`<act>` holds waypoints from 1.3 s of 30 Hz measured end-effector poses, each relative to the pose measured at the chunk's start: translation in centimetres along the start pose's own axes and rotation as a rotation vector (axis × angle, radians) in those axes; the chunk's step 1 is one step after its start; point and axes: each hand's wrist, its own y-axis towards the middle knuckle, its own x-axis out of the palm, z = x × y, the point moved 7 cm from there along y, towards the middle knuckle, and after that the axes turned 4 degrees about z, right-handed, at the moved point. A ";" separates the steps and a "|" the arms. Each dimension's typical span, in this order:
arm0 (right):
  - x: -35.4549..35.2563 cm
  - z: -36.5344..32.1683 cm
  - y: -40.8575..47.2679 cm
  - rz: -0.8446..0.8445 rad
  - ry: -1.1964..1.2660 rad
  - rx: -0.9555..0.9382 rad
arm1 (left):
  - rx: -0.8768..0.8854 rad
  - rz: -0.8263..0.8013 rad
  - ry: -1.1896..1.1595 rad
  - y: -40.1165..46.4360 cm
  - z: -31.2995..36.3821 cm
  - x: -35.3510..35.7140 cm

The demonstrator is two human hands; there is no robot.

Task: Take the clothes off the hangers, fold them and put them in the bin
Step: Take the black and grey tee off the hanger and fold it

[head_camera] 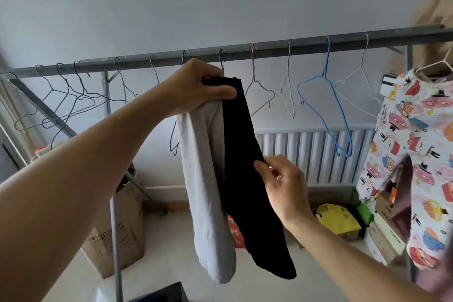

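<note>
- Setting: a pale wall behind a grey metal rail (269, 48), with a white radiator (318, 154) below it and a light floor underneath.
- Rail status: most wire hangers (73, 95) on the left hang bare, as do the blue hanger (326, 105) and the white hanger (360, 86) to the right. I judge the bulk of the unloading complete.
- Item in hand: my left hand (201, 88) is clamped on the tops of a grey sock (206, 191) and a black sock (247, 179), held just below the rail. Both hang straight down, side by side and touching.
- Second grip: my right hand (286, 184) pinches the edge of the black sock at mid-length, thumb on the near face.
- Remaining on the rail: one printed shirt (416, 167) on a hanger at the far right. It is not yet taken down.
- Remaining steps: fold the socks, place them in the bin, then process the shirt.
- Bin: a dark edge (161, 293) shows at the bottom of the view; it may be the bin, but too little is visible to confirm.
- Surroundings: a cardboard box (117, 228) stands by the rack leg (115, 228); a yellow bag (338, 220) and stacked boxes (382, 233) lie on the floor to the right.
- Obstruction: the bare hangers hang close behind the socks and could snag them.
</note>
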 end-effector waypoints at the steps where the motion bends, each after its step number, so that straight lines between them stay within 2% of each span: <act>1: -0.2 0.0 -0.1 0.038 -0.002 -0.024 | -0.005 0.009 0.001 -0.1 -0.2 -0.1; 5: -1.3 -0.9 -0.6 0.208 0.039 -0.105 | -0.014 0.050 0.010 -0.1 -0.7 -0.4; 7: -1.2 -1.7 -1.2 0.218 0.087 -0.112 | -0.012 0.070 0.011 -0.1 -0.7 -0.7; 10: 0.9 -2.9 -3.0 0.058 0.136 -0.132 | 0.004 0.077 0.002 0.0 -0.6 -0.7; 13: 3.4 -3.1 -4.2 -0.086 0.208 -0.035 | 0.033 0.046 0.012 0.0 -0.2 -0.4; 16: 4.3 -1.6 -3.8 -0.090 0.202 0.065 | 0.057 0.022 -0.002 -0.2 0.1 -0.7; 21: 2.8 0.2 -2.2 0.046 0.083 0.119 | 0.088 -0.028 -0.015 -0.7 0.5 -1.7; 26: 4.3 0.4 -0.8 -0.211 0.350 0.284 | 0.069 -0.003 0.006 -1.2 0.8 -2.7; 31: 2.4 0.8 0.2 -0.155 0.455 0.390 | 0.017 0.033 0.055 -2.2 -0.5 -4.3; 35: -0.1 -0.3 3.2 -0.159 0.444 0.365 | -0.068 -0.004 0.150 -3.5 -2.1 -5.0; 39: -1.6 -2.9 5.7 -0.246 0.264 0.213 | -0.154 -0.071 0.053 -4.4 -2.5 -4.7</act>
